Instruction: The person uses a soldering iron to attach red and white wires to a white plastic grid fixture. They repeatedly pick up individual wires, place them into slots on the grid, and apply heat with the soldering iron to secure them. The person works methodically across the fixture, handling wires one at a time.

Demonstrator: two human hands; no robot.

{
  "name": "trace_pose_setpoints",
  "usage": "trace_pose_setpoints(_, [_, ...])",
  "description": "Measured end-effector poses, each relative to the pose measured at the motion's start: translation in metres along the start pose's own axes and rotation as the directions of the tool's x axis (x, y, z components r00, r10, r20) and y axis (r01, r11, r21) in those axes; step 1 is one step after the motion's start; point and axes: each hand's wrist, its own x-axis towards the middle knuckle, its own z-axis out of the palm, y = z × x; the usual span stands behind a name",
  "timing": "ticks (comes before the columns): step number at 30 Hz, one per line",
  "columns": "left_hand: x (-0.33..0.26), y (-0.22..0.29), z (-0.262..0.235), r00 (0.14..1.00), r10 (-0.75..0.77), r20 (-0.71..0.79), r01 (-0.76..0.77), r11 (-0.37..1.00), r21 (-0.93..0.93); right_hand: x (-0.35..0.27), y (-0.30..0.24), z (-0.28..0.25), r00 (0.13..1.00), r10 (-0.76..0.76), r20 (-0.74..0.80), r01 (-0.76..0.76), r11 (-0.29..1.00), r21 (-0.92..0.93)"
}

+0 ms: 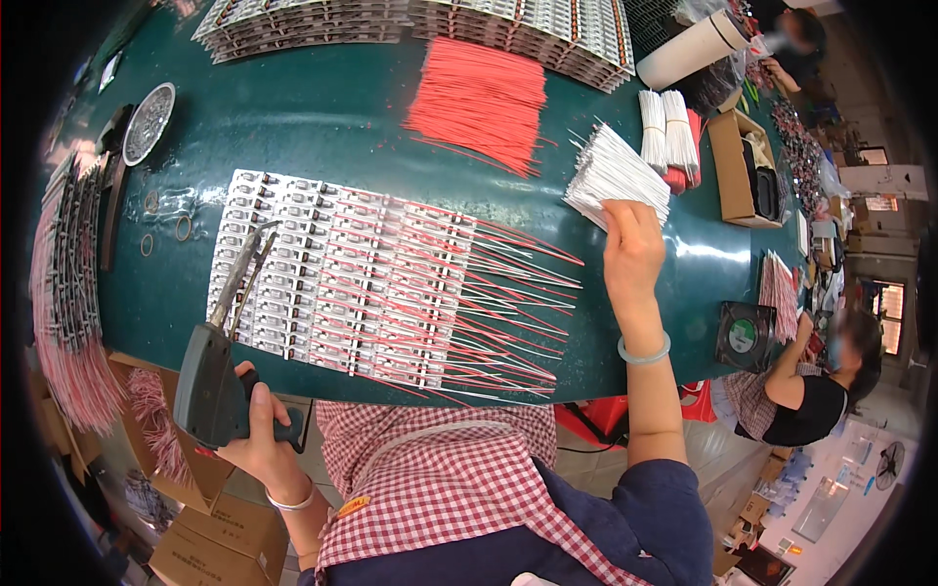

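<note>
My left hand [259, 425] is wrapped round the handle of a dark green soldering gun [203, 386]. Its long metal tip points up and lies over the left part of a panel of small circuit boards [313, 264]. Red and white wires [513, 313] run from the panel's right half and stick out past its right edge. To the right, my right hand [635, 259] pinches at the near edge of a pile of loose white wires [618, 171]. How many wires are between its fingertips is hidden. A heap of red wires [479, 98] lies beyond the panel.
Stacked board panels [518, 34] stand at the far edge. A metal dish [149, 124] and wired panels [73, 283] are at the left. Bundled white wires [669, 132], a white flask [692, 49], a cardboard box [733, 166] and a small fan [747, 332] occupy the right. Another person [806, 381] sits there.
</note>
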Motion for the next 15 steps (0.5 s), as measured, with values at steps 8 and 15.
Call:
trace_pose_setpoints(8, [0.009, 0.006, 0.008, 1.0, -0.007, 0.008, 0.007, 0.999, -0.042, 0.047, -0.031, -0.035, 0.965, -0.203, 0.167, 0.197, 0.979, 0.054])
trace_pose_setpoints(15, [0.014, 0.012, 0.007, 1.0, 0.011, -0.008, -0.011, 0.998, -0.07, 0.112, -0.125, -0.02, 0.672, -0.573, 0.47, 0.646, 0.763, 0.007])
